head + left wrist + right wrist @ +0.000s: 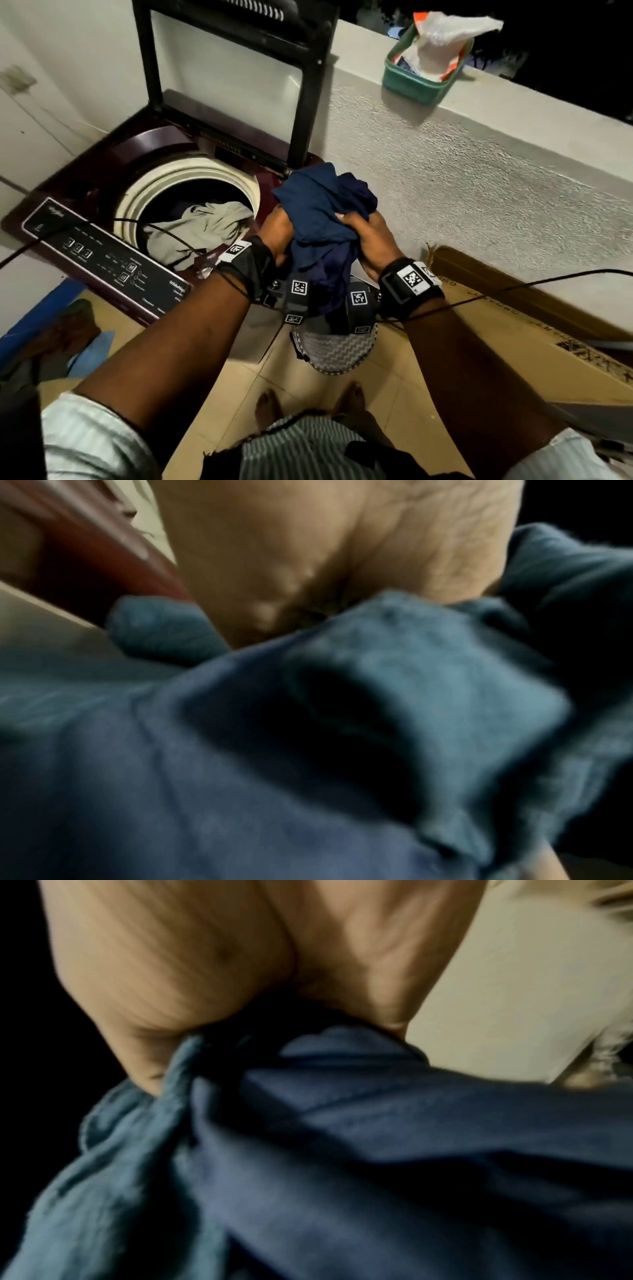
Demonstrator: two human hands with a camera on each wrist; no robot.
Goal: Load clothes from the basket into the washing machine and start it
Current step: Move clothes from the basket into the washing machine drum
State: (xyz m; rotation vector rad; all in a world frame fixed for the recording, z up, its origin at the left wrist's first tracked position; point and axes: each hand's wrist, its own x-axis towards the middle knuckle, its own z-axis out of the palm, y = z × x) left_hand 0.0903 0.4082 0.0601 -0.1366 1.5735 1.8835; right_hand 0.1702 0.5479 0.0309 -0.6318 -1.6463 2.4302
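A bundle of dark blue clothes (pixel 322 209) is held up between both hands, just right of the washing machine's open drum (pixel 191 205). My left hand (pixel 277 229) grips the bundle's left side and my right hand (pixel 366 236) grips its right side. The cloth hangs down toward the zigzag-patterned basket (pixel 337 353) on the floor below. The left wrist view shows blurred blue cloth (pixel 308 750) under the palm (pixel 325 547). The right wrist view shows blue cloth (pixel 342 1150) bunched at the palm (pixel 205 961). Grey clothes (pixel 198 229) lie in the drum.
The maroon washing machine (pixel 85 178) has its lid (pixel 233 68) raised and a black control panel (pixel 102 260) at the front. A green tub (pixel 421 72) with a white bag stands on the ledge. A cardboard box (pixel 531 325) lies at right. My bare feet (pixel 270 404) stand on beige tiles.
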